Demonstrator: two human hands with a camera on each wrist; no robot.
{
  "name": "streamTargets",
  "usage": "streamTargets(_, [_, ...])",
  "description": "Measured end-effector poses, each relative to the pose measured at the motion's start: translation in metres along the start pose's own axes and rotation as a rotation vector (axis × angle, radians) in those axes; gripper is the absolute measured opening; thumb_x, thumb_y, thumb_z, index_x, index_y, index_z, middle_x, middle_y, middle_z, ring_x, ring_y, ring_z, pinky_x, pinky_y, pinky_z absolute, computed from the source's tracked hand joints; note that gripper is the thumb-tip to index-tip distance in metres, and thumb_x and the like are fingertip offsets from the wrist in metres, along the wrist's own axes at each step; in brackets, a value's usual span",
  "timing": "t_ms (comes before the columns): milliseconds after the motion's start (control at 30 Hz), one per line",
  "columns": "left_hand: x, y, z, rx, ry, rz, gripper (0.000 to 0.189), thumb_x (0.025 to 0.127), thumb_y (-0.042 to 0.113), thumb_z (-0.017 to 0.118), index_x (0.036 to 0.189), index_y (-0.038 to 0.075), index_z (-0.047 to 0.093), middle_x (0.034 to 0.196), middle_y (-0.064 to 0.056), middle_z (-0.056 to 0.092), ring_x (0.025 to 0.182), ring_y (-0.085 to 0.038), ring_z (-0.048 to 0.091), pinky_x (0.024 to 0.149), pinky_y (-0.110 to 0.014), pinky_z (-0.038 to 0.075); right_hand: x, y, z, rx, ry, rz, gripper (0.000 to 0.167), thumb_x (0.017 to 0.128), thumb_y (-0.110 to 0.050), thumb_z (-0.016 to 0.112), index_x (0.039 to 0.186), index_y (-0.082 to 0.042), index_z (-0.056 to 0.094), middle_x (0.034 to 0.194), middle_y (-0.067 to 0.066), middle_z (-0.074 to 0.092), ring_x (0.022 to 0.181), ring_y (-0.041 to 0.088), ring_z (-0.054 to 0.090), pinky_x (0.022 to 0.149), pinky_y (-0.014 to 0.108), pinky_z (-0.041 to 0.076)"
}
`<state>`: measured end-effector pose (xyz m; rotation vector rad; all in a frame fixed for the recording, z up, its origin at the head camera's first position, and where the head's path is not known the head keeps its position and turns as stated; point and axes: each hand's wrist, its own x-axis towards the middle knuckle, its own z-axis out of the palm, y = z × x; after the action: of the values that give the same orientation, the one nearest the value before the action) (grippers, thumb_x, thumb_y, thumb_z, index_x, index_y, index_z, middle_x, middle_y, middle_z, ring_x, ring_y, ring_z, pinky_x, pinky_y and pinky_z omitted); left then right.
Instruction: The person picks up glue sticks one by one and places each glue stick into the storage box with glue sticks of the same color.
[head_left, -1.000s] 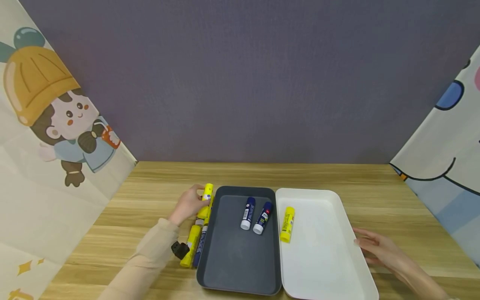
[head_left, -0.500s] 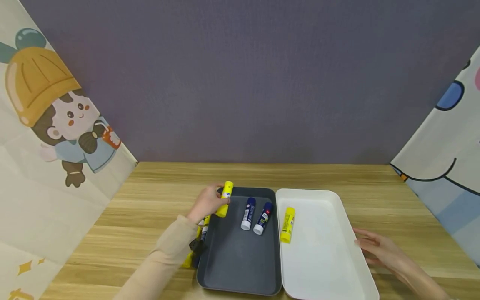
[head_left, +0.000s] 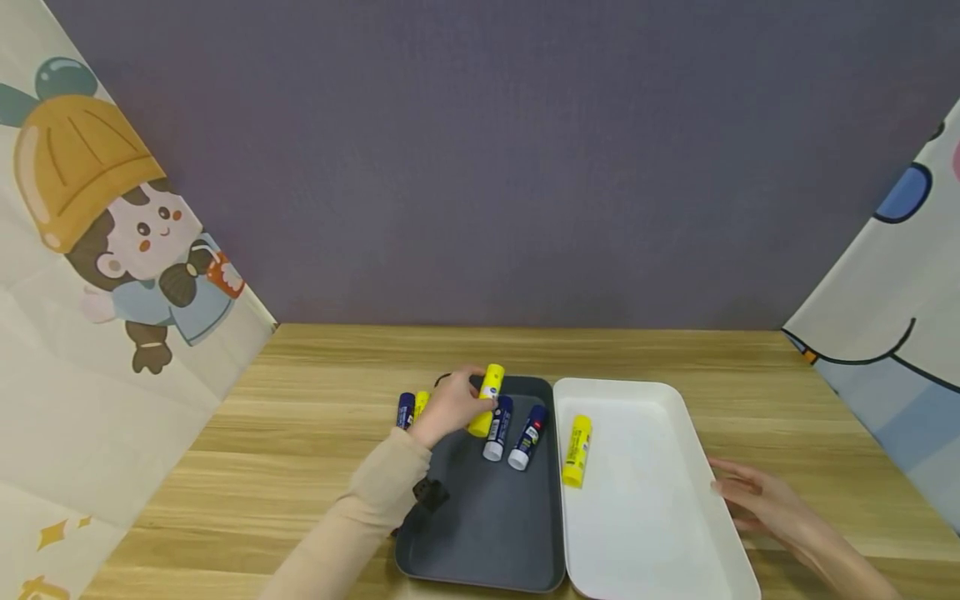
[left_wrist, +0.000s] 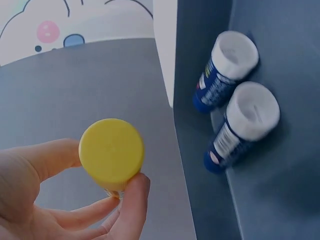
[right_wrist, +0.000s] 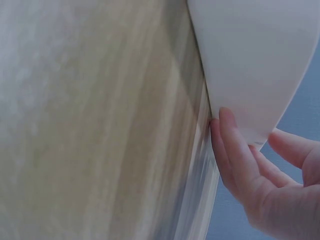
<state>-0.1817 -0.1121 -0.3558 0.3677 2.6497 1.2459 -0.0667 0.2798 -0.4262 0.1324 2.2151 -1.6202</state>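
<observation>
In the head view my left hand (head_left: pixel 453 407) pinches a yellow glue stick (head_left: pixel 491 382) between thumb and fingers, above the far part of the dark grey tray (head_left: pixel 480 537). The stick's round yellow end (left_wrist: pixel 112 150) faces the left wrist camera. Two navy glue sticks with white caps, one nearer the hand (head_left: pixel 495 442) and one to its right (head_left: pixel 529 436), lie in that tray. A yellow glue stick (head_left: pixel 577 451) lies in the white tray (head_left: pixel 645 533). My right hand (head_left: pixel 772 504) touches that tray's right outer wall, its fingers fairly straight and its thumb by the rim.
Left of the grey tray, a navy glue stick (head_left: pixel 406 408) and a yellow one (head_left: pixel 422 403) show on the wooden table (head_left: pixel 247 467), partly behind my left arm. The trays stand side by side. A grey-purple panel (head_left: pixel 480 167) rises behind the table.
My left hand has carried the yellow glue stick rightward, from the group beside the grey tray to above that tray. The right hand stays at the white tray's side.
</observation>
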Motion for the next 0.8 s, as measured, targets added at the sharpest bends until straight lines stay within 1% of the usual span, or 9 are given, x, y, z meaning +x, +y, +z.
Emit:
streamTargets(167, [0.004,0.011,0.011,-0.008,-0.022,0.023,0.054,0.080,0.015,0.065,0.126,-0.001,0.042,0.083,-0.012,0.055,0.060,-0.017,0.054,0.047,-0.024,0.046,0.003,-0.001,-0.004,-0.012,0.009,0.007,0.065,0.092,-0.024,0.047,0.135,0.012,0.014,0.124,0.031,0.043,0.095,0.009,0.057,0.075,0.038,0.049])
streamTargets(300, [0.009,0.020,0.020,-0.007,-0.034,0.032,0.053,0.080,0.015,0.064,0.125,-0.001,0.043,0.082,-0.011,0.055,0.058,-0.016,0.053,0.045,-0.024,0.045,0.005,-0.002,-0.007,-0.019,0.021,0.024,0.067,0.091,-0.027,0.048,0.136,0.010,0.015,0.125,0.030,0.042,0.096,0.011,0.057,0.075,0.037,0.049])
streamTargets(467, [0.015,0.032,0.033,-0.030,-0.059,0.020,0.053,0.079,0.015,0.065,0.125,0.001,0.044,0.083,-0.010,0.055,0.057,-0.016,0.053,0.046,-0.024,0.045,0.008,-0.004,-0.009,-0.020,0.024,0.036,0.069,0.090,-0.029,0.050,0.136,0.009,0.016,0.127,0.029,0.041,0.096,0.008,0.056,0.076,0.037,0.049])
streamTargets(567, [0.018,0.039,0.041,-0.043,-0.074,0.012,0.054,0.078,0.015,0.066,0.126,0.002,0.044,0.084,-0.010,0.055,0.059,-0.016,0.054,0.047,-0.024,0.046,0.010,-0.004,-0.012,-0.024,0.011,0.027,0.068,0.090,-0.027,0.049,0.136,0.010,0.015,0.126,0.029,0.042,0.096,0.007,0.056,0.076,0.037,0.049])
streamTargets(667, [0.021,0.045,0.049,-0.040,-0.082,0.013,0.054,0.078,0.015,0.066,0.126,0.002,0.044,0.085,-0.009,0.056,0.060,-0.014,0.055,0.048,-0.023,0.046,0.011,-0.004,-0.015,-0.026,0.004,0.023,0.066,0.091,-0.026,0.048,0.136,0.010,0.015,0.125,0.029,0.043,0.095,0.005,0.056,0.075,0.037,0.049])
streamTargets(800, [0.024,0.053,0.059,-0.016,-0.091,0.029,0.053,0.078,0.014,0.065,0.125,0.002,0.045,0.079,-0.008,0.056,0.055,-0.013,0.054,0.045,-0.021,0.045,0.014,-0.005,-0.018,-0.031,0.004,0.028,0.066,0.091,-0.025,0.048,0.135,0.010,0.015,0.123,0.028,0.045,0.095,0.007,0.056,0.075,0.037,0.049])
